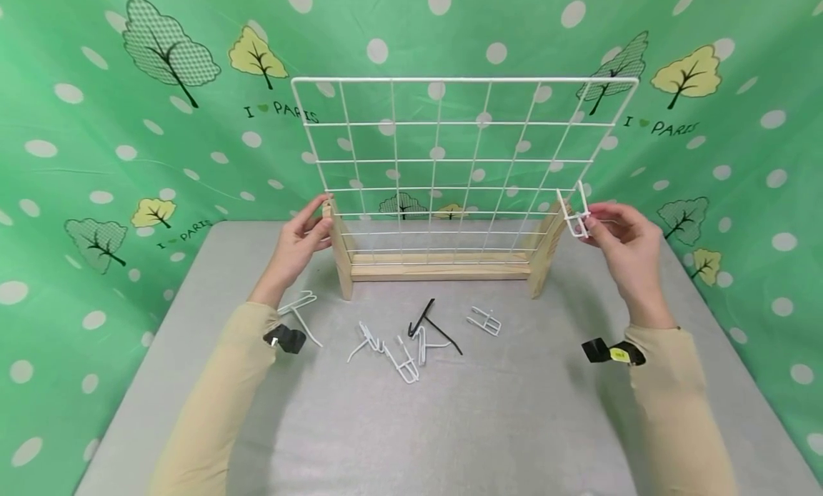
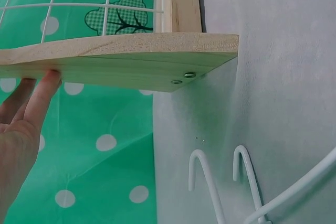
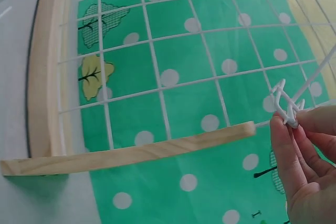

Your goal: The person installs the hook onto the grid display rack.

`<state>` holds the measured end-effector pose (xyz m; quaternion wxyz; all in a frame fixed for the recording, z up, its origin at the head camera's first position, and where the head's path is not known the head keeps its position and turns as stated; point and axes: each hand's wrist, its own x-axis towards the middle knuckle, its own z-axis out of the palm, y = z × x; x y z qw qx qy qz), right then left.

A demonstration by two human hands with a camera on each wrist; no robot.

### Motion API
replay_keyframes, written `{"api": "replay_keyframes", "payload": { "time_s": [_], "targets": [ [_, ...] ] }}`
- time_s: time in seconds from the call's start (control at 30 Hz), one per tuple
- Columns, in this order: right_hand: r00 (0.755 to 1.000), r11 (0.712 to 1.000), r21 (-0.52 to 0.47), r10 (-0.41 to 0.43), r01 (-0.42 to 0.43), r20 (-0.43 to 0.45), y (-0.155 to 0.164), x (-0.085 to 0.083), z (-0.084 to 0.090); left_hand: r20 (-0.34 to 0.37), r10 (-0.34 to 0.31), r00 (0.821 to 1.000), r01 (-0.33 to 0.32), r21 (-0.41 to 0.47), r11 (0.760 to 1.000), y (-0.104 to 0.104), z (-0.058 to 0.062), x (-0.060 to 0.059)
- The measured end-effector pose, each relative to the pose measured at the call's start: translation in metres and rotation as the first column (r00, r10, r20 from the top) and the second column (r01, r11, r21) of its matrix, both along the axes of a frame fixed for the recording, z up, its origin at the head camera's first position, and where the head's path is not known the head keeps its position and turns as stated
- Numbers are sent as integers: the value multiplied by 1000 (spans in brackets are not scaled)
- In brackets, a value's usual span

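Hands: my left (image 1: 297,244) steadies grid (image 1: 450,160), fingers straight; right (image 1: 626,242) pinches first hook (image 1: 574,211). Five hooks (image 1: 398,342) wait on bench (image 1: 450,410).

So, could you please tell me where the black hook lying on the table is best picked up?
Probably by its long straight shank, coming from above: the black hook lies flat on the grey table, its shank pointing clear of the white hooks, while its bent end sits close to them.

Head view: from above, looking forward and down over the bench (image 1: 450,424). Wrist views: close in, beside each wooden upright. Shared by all three: the wire grid (image 1: 463,160).
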<state>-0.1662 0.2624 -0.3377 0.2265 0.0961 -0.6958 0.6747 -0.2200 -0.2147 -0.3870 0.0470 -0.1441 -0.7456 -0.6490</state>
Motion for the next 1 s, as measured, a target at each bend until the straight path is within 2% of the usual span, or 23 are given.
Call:
{"api": "replay_keyframes", "payload": {
  "time_s": [0.27, 0.67, 1.0],
  "targets": [
    [1000, 997, -77, 2, -4, -23, 1, -3, 13, -3, 2, 1000, -2, -14, 1000, 0, 0, 1],
    [997, 988, -136, -74, 75, 10, 5, -6, 31, -1, 13, 1000, -13, -42, 999, 0, 1, 2],
    [999, 985, -169, -35, 35, -2, 6, 0, 40, 2, 10, 1000, -10, -52, 999, 0, 1, 1]
  ]
}}
